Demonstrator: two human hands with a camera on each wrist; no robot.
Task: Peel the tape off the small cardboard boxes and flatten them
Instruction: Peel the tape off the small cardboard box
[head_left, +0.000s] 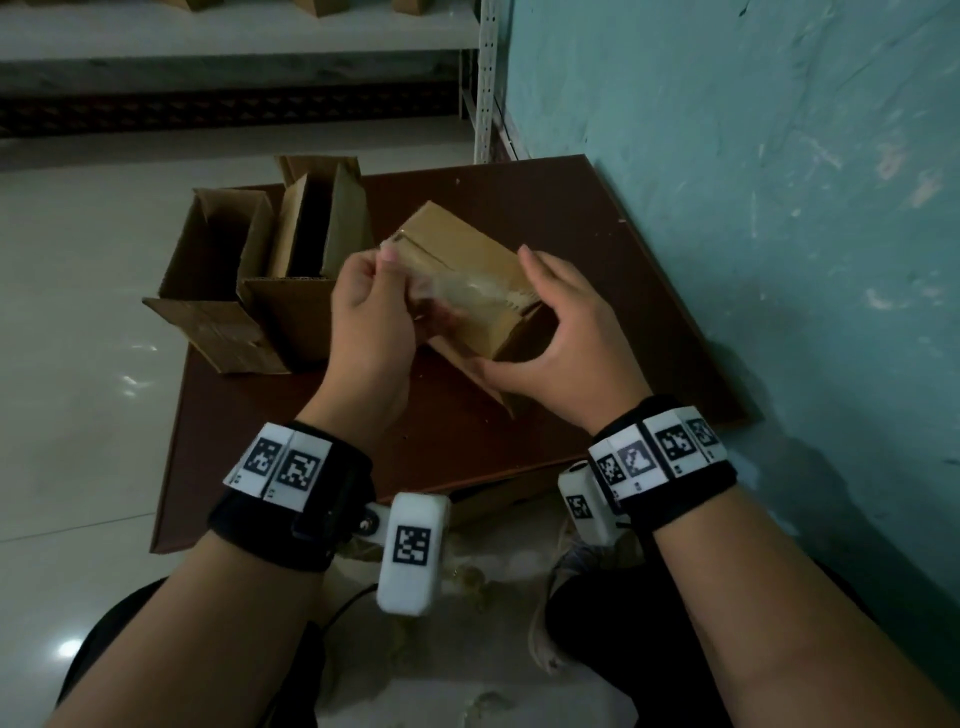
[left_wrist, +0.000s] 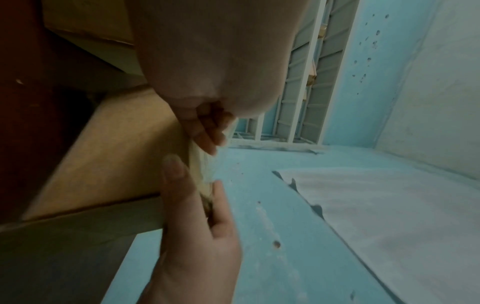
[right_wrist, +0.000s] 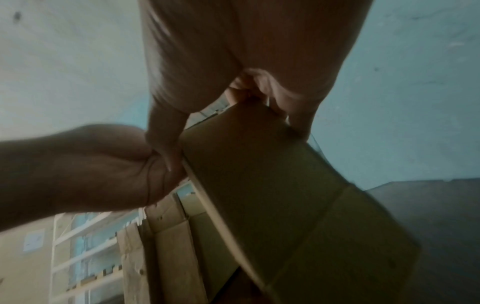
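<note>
A small brown cardboard box (head_left: 457, 244) is held tilted above the brown board (head_left: 571, 218). Clear tape (head_left: 467, 291) runs along its top seam and is partly lifted at the near end. My left hand (head_left: 374, 291) pinches the loose tape end between thumb and fingers. In the left wrist view the tape strip (left_wrist: 198, 166) stretches from those fingers down the box edge (left_wrist: 124, 148). My right hand (head_left: 561, 322) grips the box's right end, thumb underneath and fingers over the top. From the right wrist view I see the box's underside (right_wrist: 259, 176) with its bottom flap hanging open.
Two opened cardboard boxes (head_left: 223, 280) (head_left: 311, 249) stand on the board's left part. A teal wall (head_left: 779, 208) rises close on the right. White shelving (head_left: 483, 78) stands behind. Pale tiled floor (head_left: 78, 312) lies to the left, with crumpled tape scraps (head_left: 467, 577) between my knees.
</note>
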